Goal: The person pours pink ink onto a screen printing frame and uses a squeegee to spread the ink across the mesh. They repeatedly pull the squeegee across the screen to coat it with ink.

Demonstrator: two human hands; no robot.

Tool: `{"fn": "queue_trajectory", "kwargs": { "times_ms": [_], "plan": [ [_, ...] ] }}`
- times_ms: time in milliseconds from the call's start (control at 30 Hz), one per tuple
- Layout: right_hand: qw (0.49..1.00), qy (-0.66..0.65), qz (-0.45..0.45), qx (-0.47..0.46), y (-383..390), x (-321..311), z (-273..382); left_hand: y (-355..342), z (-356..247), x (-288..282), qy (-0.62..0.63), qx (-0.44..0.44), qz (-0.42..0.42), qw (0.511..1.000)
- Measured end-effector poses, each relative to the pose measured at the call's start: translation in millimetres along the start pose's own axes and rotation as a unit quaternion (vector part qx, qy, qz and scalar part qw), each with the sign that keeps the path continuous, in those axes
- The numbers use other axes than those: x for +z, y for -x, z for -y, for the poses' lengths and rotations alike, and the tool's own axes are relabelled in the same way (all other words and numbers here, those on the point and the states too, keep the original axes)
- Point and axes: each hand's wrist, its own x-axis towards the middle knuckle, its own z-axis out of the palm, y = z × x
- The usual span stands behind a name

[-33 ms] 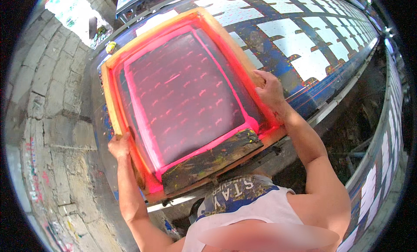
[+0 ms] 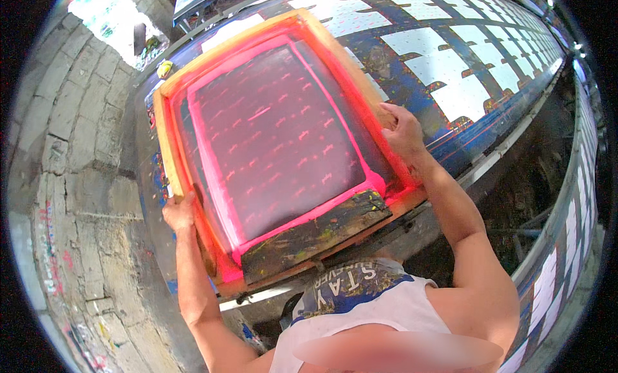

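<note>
A screen-printing frame [image 2: 168, 160] with wooden sides and bright pink ink on its mesh lies over the near left end of a long printing table. Pale small marks run in rows across its dark mesh [image 2: 277, 135]. My left hand [image 2: 179, 212] is closed around the frame's left side, low down. On the opposite side, my right hand [image 2: 402, 133] grips the right rail with its fingers curled over the wood. A dark, ink-stained squeegee-like board [image 2: 315, 236] lies along the near edge of the mesh. What is under the frame is hidden.
White cut fabric pieces [image 2: 444, 74] lie in rows along the table [image 2: 412, 109] to the far right. A block wall [image 2: 90, 160] stands close on the left. Near the frame's far left corner sits a small yellow object [image 2: 165, 68]. Another row of pieces shows at right.
The frame has shifted slightly to the right, with both hands keeping their hold on its sides.
</note>
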Motion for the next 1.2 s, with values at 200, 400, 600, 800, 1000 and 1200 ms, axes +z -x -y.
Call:
{"fn": "queue_trajectory", "kwargs": {
  "times_ms": [200, 400, 600, 800, 1000, 1200],
  "plan": [
    [0.999, -0.022, -0.027, -0.008, -21.5, -42.7, -100.5, 47.1, -98.5, 47.5, 0.04, -0.068, 0.024, 0.997],
    [0.996, -0.085, -0.026, 0.007, -39.6, -73.2, -149.7, 89.2, -151.7, 72.4, 0.094, -0.041, -0.015, 0.995],
    [0.993, -0.119, 0.0, 0.017, -45.4, -85.2, -175.6, 102.5, -175.4, 78.8, 0.03, -0.066, 0.001, 0.997],
    [0.983, -0.179, 0.024, 0.038, -50.2, -85.9, -202.7, 107.8, -182.1, 93.2, 0.018, -0.063, 0.0, 0.998],
    [0.991, -0.117, 0.043, 0.051, -41.6, -97.8, -184.3, 106.4, -182.4, 97.9, -0.01, -0.075, 0.019, 0.997],
    [0.947, -0.013, 0.183, -0.263, 39.5, -125.1, -94.7, 110.0, -187.8, 110.0, -0.02, -0.102, 0.054, 0.993]
  ]
}}
